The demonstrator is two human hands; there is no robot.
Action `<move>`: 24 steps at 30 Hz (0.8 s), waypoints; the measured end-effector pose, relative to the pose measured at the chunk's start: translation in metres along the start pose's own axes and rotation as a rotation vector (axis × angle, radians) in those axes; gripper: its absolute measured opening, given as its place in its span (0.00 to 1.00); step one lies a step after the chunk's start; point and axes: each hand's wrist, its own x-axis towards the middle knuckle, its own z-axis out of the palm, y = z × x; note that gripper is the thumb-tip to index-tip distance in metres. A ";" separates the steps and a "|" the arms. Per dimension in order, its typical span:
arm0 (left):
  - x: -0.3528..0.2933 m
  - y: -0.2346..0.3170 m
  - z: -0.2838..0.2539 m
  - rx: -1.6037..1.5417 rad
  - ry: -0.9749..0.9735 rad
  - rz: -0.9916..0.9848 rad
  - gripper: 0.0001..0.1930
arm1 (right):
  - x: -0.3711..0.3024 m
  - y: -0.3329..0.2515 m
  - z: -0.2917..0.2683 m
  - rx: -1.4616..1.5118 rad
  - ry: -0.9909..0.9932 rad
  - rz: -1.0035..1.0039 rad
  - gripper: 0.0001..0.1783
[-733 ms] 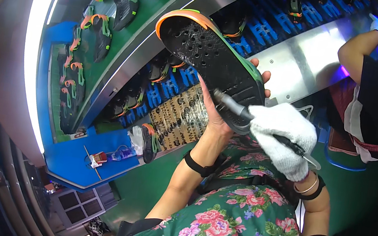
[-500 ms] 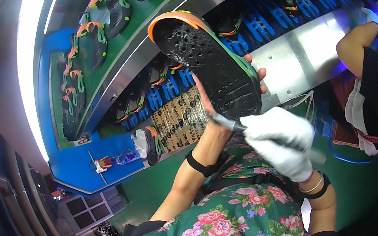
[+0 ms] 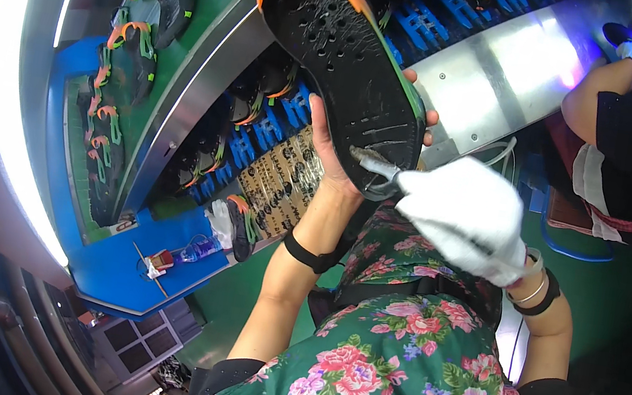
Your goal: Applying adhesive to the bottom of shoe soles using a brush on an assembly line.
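Left of the shoe [image 3: 365, 94], a blue table [image 3: 106, 272] borders green floor [image 3: 220, 298].

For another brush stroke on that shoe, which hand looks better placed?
Probably the right hand: white-gloved, it grips the brush, whose tip is at the shoe's near end. The bare left hand holds the shoe, thumb and fingers on opposite sides, so it seems less free.
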 end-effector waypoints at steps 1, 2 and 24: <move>0.000 0.003 -0.003 -0.006 0.004 0.008 0.57 | -0.004 -0.002 0.005 -0.045 -0.048 -0.067 0.13; 0.001 0.007 -0.006 -0.029 -0.051 -0.078 0.57 | -0.003 -0.007 0.007 0.009 -0.061 -0.044 0.14; -0.011 0.023 -0.018 0.207 0.207 -0.340 0.40 | 0.011 -0.005 -0.021 -0.098 -0.297 -0.099 0.18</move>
